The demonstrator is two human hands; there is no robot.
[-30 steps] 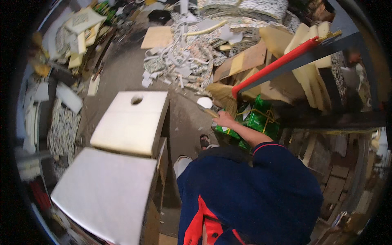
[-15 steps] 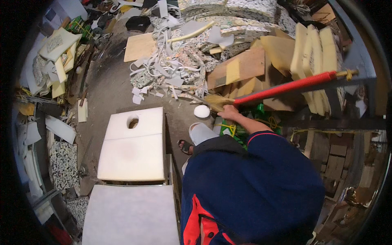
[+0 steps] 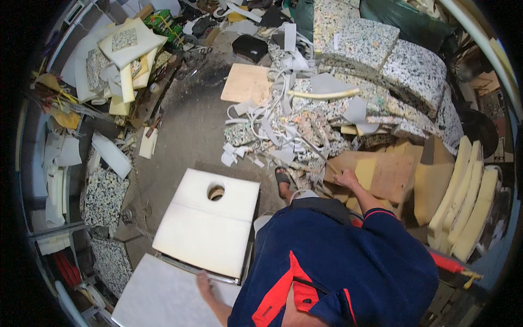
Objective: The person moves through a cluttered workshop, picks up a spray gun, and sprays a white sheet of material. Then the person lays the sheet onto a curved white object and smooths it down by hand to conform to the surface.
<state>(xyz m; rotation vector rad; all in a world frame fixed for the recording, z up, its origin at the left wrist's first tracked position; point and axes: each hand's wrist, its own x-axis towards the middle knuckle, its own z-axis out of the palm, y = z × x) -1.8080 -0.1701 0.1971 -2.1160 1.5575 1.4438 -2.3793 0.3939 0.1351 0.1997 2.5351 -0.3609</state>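
Speckled foam blocks (image 3: 359, 41) lie heaped toward the back, with yellow slabs (image 3: 476, 215) tilted at right.

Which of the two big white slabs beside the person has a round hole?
The farther slab, beyond the left hand; the nearer slab shows no hole in its visible top.

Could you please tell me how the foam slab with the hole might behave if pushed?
The foam slab is probably light for its size, judging by its foam-like look. Its straight edges suggest it holds its shape. Lying broad and flat, it would likelier slide than roll.
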